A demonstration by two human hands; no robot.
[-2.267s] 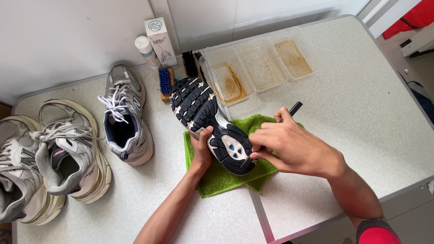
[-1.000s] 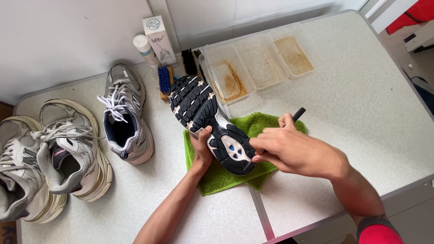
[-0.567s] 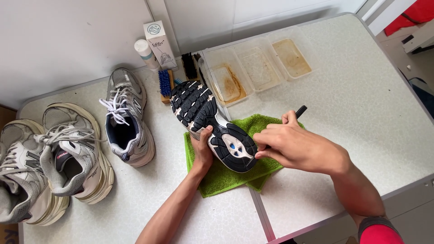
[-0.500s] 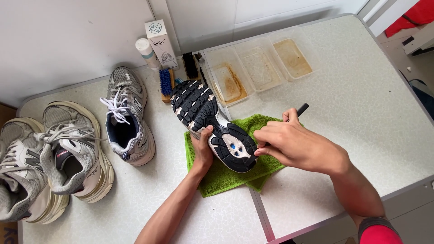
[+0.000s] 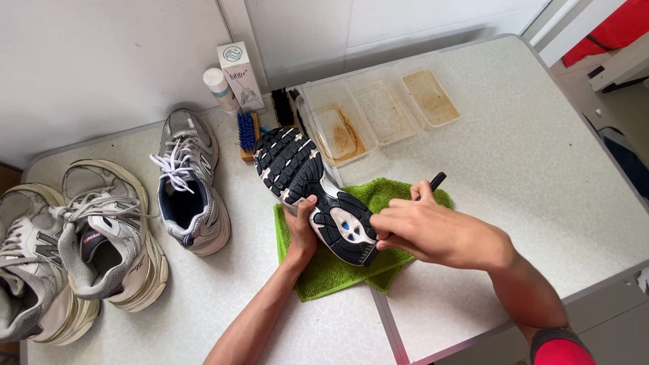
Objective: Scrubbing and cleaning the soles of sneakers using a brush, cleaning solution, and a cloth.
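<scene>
An upturned sneaker (image 5: pixel 307 182) shows its black and white sole, tilted over a green cloth (image 5: pixel 338 267) on the table. My left hand (image 5: pixel 302 226) grips that sneaker by its side near the heel. My right hand (image 5: pixel 433 230) holds a thin black tool (image 5: pixel 436 181), its handle sticking out past my fingers, and rests against the heel part of the sole. The working end of the tool is hidden behind my fingers.
A grey sneaker (image 5: pixel 189 186) stands to the left, with two worn pale sneakers (image 5: pixel 101 233) further left. At the back are a blue brush (image 5: pixel 247 132), a white bottle (image 5: pixel 220 88), a small box (image 5: pixel 240 74) and three stained clear trays (image 5: pixel 382 108). The table edge (image 5: pixel 473 334) runs near right.
Both hands stay on the upturned sneaker. My right hand has shifted only slightly along the heel of the sole, and the view has moved a little.
</scene>
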